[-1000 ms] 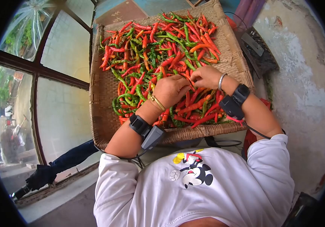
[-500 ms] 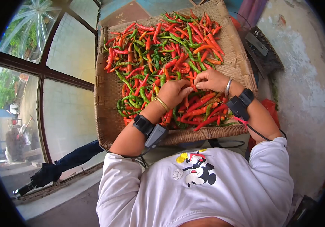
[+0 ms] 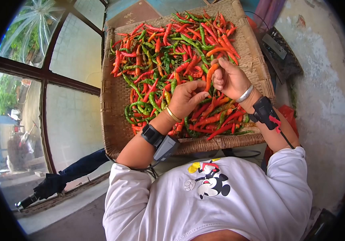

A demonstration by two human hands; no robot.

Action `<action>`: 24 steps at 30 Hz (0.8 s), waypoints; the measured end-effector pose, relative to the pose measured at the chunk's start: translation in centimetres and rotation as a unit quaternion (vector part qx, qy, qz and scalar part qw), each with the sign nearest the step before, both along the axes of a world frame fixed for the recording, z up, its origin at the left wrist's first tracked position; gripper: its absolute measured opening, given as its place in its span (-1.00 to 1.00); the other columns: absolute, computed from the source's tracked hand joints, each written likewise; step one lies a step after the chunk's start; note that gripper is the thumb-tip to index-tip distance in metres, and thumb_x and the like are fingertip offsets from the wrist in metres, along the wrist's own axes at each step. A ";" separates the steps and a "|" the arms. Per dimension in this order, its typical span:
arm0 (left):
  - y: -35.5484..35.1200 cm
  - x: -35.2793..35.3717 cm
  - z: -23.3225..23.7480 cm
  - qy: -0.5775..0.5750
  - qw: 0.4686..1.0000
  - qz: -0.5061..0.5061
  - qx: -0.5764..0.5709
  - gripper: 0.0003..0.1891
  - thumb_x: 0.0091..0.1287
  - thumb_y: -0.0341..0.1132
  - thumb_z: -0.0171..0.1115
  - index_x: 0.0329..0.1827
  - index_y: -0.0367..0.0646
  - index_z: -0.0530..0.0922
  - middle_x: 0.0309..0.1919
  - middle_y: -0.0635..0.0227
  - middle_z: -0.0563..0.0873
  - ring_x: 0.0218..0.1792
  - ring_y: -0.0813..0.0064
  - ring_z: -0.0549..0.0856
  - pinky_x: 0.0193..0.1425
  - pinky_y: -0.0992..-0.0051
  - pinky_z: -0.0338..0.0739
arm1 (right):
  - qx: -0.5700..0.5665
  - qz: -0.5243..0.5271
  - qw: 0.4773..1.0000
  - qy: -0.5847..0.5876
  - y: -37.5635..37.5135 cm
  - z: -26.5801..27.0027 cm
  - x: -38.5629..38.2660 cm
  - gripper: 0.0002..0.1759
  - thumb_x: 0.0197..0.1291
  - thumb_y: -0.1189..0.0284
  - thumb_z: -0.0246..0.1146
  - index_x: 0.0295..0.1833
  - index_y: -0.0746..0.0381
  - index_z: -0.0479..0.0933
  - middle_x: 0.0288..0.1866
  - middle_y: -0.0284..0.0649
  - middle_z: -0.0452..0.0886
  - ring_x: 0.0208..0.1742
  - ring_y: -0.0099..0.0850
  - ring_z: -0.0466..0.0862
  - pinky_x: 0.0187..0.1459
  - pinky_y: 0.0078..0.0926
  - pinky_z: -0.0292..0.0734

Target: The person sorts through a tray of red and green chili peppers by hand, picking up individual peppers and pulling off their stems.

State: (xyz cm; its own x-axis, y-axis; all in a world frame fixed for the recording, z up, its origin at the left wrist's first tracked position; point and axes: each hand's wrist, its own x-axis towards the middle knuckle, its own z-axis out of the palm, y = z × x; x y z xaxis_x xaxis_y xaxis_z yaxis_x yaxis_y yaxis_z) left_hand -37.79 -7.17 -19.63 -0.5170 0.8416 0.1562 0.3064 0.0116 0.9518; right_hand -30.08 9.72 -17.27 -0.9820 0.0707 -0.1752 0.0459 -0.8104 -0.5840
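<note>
An orange-red chili pepper (image 3: 210, 75) stands roughly upright above the basket, its upper part pinched between the thumb and fingers of my right hand (image 3: 233, 81). At its lower end, my left hand (image 3: 187, 98) is curled with thumb and forefinger tips meeting the pepper. Beneath both hands spreads a thick layer of red, green and orange chili peppers (image 3: 216, 116). They lie in a woven wicker basket (image 3: 248, 66), a shallow rectangular one with a raised rim.
Left of the basket is a framed glass window (image 3: 74, 108), with a folded dark umbrella (image 3: 80, 166) leaning below it. A worn plaster wall (image 3: 321, 80) rises on the right, and a dark crate-like object (image 3: 279, 50) stands beside the basket. A red bag (image 3: 288, 118) hangs near the right forearm.
My right hand has lifted and turned upward, bringing the orange-red chili pepper into clear view. My left hand has shifted only slightly.
</note>
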 end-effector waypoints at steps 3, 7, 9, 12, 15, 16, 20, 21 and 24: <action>0.0 0.3 0.5 -0.103 0.994 -0.019 -0.019 -0.78 0.20 -0.42 0.15 -0.12 -0.32 0.48 -0.43 0.40 0.60 -0.45 0.65 0.58 -0.37 0.64 0.49 | -0.111 -0.007 0.993 -0.028 0.2 -1.1 -0.1 -0.75 0.24 0.22 0.01 -0.20 0.15 0.47 -0.65 -0.44 0.45 -0.64 -0.60 0.34 -0.62 -0.65 0.19; 0.1 0.2 -0.2 -0.240 0.971 -0.015 0.013 -0.77 0.29 -0.39 0.03 -0.06 -0.31 0.44 -0.44 0.43 0.60 -0.48 0.67 0.57 -0.42 0.70 0.47 | -0.073 0.025 0.997 0.024 1.6 -2.1 -0.5 -0.75 0.23 0.22 0.03 -0.21 0.15 0.49 -0.62 -0.43 0.46 -0.62 -0.62 0.36 -0.62 -0.67 0.20; 0.0 -0.2 0.3 -0.283 0.958 -0.035 0.006 -0.74 0.33 -0.34 -0.04 0.00 -0.28 0.41 -0.46 0.43 0.59 -0.52 0.69 0.54 -0.48 0.74 0.43 | 0.102 -0.026 0.994 -0.020 2.7 -2.2 -0.9 -0.76 0.21 0.26 0.07 -0.21 0.20 0.49 -0.58 -0.40 0.46 -0.56 -0.60 0.40 -0.55 -0.64 0.31; 0.0 -0.2 0.6 -0.282 0.959 0.016 -0.032 -0.71 0.33 -0.30 -0.05 0.02 -0.29 0.40 -0.46 0.43 0.58 -0.54 0.69 0.53 -0.52 0.74 0.41 | 0.066 -0.076 0.995 -0.009 5.3 -3.6 -1.9 -0.74 0.24 0.27 0.03 -0.16 0.24 0.47 -0.45 -0.32 0.50 -0.49 -0.59 0.44 -0.48 -0.63 0.39; 0.2 -0.1 -0.3 -0.223 0.971 0.039 -0.072 -0.69 0.32 -0.25 0.00 0.01 -0.29 0.41 -0.46 0.44 0.59 -0.53 0.70 0.54 -0.48 0.73 0.42 | -0.017 -0.154 0.987 0.045 6.6 -3.8 -2.5 -0.65 0.27 0.23 -0.02 -0.04 0.29 0.39 -0.32 -0.24 0.52 -0.37 -0.53 0.51 -0.35 -0.58 0.48; 0.2 -0.1 -0.6 -0.182 0.979 0.040 -0.085 -0.68 0.31 -0.21 0.02 -0.01 -0.27 0.42 -0.46 0.45 0.59 -0.52 0.71 0.53 -0.45 0.73 0.43 | -0.002 -0.191 0.982 0.004 5.7 -2.1 -2.4 -0.61 0.26 0.21 -0.01 0.00 0.31 0.34 -0.30 -0.22 0.51 -0.33 -0.51 0.53 -0.32 -0.56 0.49; -0.1 -0.3 -0.5 -0.066 0.984 -0.008 -0.163 -0.73 0.25 -0.23 0.10 -0.11 -0.23 0.50 -0.44 0.38 0.62 -0.53 0.63 0.56 -0.42 0.67 0.46 | 0.159 -0.078 0.977 -0.116 5.8 -3.8 -2.0 -0.47 0.20 0.16 0.07 0.09 0.36 0.25 -0.26 -0.23 0.52 -0.27 -0.47 0.57 -0.29 -0.55 0.51; -0.1 -0.1 0.0 0.062 0.978 -0.060 -0.189 -0.75 0.19 -0.19 0.14 -0.20 -0.19 0.54 -0.44 0.35 0.61 -0.52 0.54 0.58 -0.43 0.60 0.46 | 0.286 0.031 0.944 -0.162 5.4 -3.5 -1.9 -0.46 0.18 0.16 0.09 0.10 0.35 0.25 -0.26 -0.24 0.53 -0.28 -0.48 0.57 -0.29 -0.55 0.51; -0.2 1.3 0.8 0.291 0.924 -0.114 -0.219 -0.74 0.08 -0.11 0.20 -0.35 -0.12 0.59 -0.44 0.31 0.58 -0.48 0.38 0.59 -0.42 0.46 0.47 | 0.478 0.182 0.852 -0.114 3.5 -2.1 -1.2 -0.60 0.11 0.30 0.15 0.02 0.31 0.40 -0.30 -0.27 0.56 -0.31 -0.56 0.56 -0.32 -0.62 0.48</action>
State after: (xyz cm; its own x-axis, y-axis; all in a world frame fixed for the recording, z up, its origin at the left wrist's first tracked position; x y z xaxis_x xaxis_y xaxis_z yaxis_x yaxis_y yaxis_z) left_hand -36.46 -7.38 -18.80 -0.2538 0.9668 -0.0295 0.8074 0.2286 0.5439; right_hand -31.28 13.22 -19.35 -0.9178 -0.0142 -0.3968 0.3923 0.1218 -0.9117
